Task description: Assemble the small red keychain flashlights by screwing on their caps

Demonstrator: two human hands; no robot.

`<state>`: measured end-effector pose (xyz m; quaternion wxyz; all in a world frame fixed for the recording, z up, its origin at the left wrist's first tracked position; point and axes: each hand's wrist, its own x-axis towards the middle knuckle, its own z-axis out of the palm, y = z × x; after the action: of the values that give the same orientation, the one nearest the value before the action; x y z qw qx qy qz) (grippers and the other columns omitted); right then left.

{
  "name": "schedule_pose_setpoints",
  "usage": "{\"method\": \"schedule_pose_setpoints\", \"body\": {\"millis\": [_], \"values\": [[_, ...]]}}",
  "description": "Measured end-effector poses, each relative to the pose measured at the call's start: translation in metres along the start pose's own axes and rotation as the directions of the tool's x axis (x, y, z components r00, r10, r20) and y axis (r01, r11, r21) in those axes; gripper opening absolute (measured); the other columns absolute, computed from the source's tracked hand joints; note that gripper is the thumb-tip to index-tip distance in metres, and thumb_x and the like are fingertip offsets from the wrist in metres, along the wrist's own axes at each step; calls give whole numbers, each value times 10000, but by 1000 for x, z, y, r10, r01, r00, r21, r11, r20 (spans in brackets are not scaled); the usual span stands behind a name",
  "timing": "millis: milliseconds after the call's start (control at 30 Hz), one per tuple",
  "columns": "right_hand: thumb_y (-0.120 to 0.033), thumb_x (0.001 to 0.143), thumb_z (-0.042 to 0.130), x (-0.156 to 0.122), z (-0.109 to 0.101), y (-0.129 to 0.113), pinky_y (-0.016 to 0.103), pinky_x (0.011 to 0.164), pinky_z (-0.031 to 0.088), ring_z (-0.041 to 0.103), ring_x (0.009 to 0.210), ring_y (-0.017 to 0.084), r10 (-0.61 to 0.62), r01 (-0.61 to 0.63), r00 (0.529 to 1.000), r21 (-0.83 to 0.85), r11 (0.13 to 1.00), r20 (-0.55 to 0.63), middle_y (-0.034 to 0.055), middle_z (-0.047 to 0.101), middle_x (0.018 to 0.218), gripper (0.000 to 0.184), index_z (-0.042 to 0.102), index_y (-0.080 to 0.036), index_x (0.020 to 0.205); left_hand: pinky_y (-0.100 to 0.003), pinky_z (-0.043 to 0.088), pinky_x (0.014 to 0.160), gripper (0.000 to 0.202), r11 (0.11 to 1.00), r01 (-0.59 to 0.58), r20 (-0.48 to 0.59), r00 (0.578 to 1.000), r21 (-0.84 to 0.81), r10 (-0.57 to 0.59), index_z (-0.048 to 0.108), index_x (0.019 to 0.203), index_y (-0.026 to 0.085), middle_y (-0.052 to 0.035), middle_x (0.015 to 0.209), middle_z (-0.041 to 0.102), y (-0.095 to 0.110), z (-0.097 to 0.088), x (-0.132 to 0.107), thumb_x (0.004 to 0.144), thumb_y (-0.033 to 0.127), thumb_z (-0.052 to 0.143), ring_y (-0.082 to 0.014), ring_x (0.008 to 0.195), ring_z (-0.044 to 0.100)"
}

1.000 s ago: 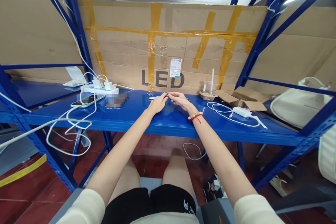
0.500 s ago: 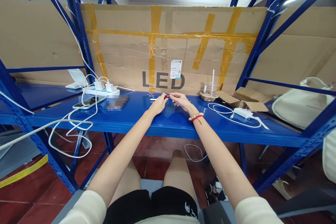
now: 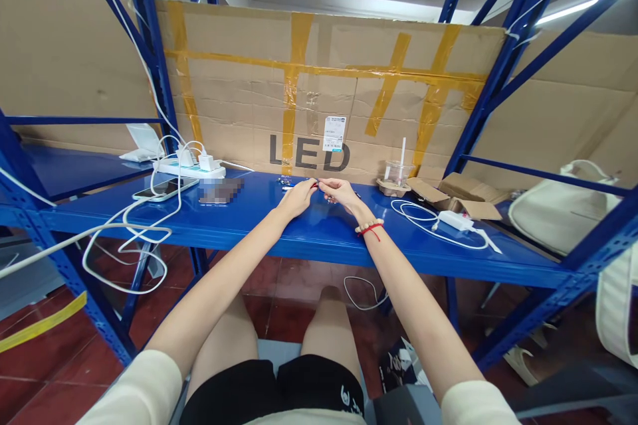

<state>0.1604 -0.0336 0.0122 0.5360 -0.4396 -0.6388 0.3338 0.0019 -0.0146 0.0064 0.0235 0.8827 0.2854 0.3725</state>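
Above the blue shelf top (image 3: 239, 212), my left hand (image 3: 300, 196) and my right hand (image 3: 339, 192) meet at the fingertips. Both are closed in a pinch on a small red and dark piece (image 3: 314, 184), too small to name and mostly covered by fingers. A thin blue-and-white stick-like thing (image 3: 288, 187) shows just beyond my left hand. Small shiny bits (image 3: 284, 180) lie behind it. Some small dark thing shows under my right palm, its kind hidden. Beads and a red cord (image 3: 369, 226) circle my right wrist.
Left on the shelf are a phone (image 3: 165, 190), a power strip (image 3: 192, 172) with white cables, and a blurred-out flat item (image 3: 219, 191). At right stand a plastic cup (image 3: 397, 172), a white adapter (image 3: 455, 220) with its cable, opened cardboard (image 3: 463, 196) and a white bag (image 3: 558, 209).
The view has tilted and shifted slightly. My hands stay together at the same spot, with the right fingers a little more curled around the small piece.
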Motion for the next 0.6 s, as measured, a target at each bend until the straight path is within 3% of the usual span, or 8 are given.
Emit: {"method": "schedule_pose_setpoints", "body": {"millis": [333, 600], "values": [[-425, 517, 739, -2, 0, 0, 165, 373, 313, 451, 471, 59, 31, -34, 999, -74, 997, -31, -1, 598, 588, 365, 698, -146, 747, -320, 404, 867, 255, 992, 18, 31, 999, 124, -22, 525, 1074, 175, -80, 1066, 591, -3, 0, -3, 888, 232, 359, -208, 1003, 524], [-403, 518, 757, -2, -1, 2, 136, 354, 304, 450, 468, 46, 154, -155, 988, -64, 986, -18, -3, 579, 574, 315, 696, -149, 694, -329, 410, 846, 237, 986, 36, 72, 996, 163, -48, 536, 1045, 191, -75, 1010, 603, -1, -1, -4, 883, 230, 367, -219, 979, 521]]}}
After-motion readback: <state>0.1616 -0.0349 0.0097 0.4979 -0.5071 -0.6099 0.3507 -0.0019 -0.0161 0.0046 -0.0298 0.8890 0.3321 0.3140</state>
